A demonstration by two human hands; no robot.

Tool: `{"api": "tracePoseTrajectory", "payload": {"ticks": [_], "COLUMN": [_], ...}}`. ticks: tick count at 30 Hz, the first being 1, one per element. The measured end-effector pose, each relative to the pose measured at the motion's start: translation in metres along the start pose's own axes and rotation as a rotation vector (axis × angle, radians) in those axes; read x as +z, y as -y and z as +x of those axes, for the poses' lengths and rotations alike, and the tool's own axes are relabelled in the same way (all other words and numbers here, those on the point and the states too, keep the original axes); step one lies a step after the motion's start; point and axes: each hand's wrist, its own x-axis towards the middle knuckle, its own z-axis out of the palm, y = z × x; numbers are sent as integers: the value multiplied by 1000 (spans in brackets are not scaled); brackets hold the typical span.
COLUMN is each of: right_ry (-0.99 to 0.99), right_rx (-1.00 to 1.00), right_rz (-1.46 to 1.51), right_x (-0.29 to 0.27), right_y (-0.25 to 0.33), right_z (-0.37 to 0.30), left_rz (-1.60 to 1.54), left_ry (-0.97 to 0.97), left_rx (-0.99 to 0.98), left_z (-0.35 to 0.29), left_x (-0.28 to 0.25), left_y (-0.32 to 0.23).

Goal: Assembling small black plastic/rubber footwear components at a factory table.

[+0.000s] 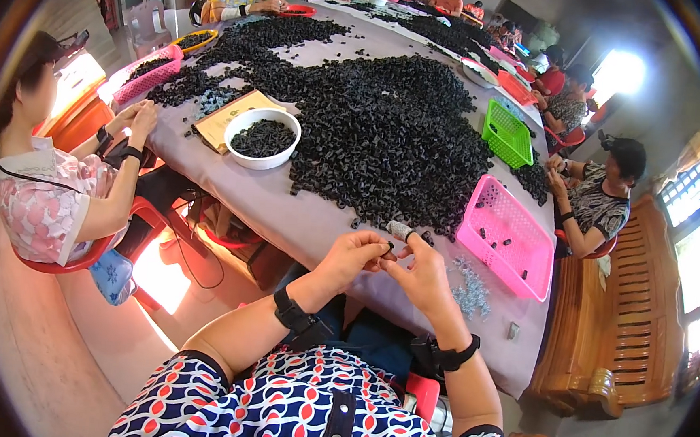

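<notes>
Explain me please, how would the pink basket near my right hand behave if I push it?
The pink basket is probably light for its size: its walls are perforated and few black pieces lie inside. Its wide, low shape suggests sliding rather than tipping. Those loose pieces may shift.

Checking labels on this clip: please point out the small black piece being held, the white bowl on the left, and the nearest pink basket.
Small black piece [389, 252], head view: its visible dark surface.
White bowl [263, 162], head view: near outer wall.
Pink basket [520, 218], head view: bare inside surface.
</notes>
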Motion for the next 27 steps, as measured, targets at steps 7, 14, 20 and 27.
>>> {"api": "tracePoseTrajectory", "payload": {"ticks": [7, 14, 20, 27], "right_ry": [-112, -111, -145, -109], "right_rx": [-137, -176, -215, -140], "right_rz": [-456, -533, -445, -460], "right_x": [21, 21, 19, 19], "right_y": [-13, -27, -25, -23], "right_z": [1, 1, 1, 3], "left_rz": [-103, 160, 125, -10], "left_ry": [-66, -31, 61, -12], "left_rx": [-6, -83, -70, -69], "left_z": [6, 10, 16, 16], "left_x": [17, 16, 11, 12], "left_y": [5, -3, 0, 10]}}
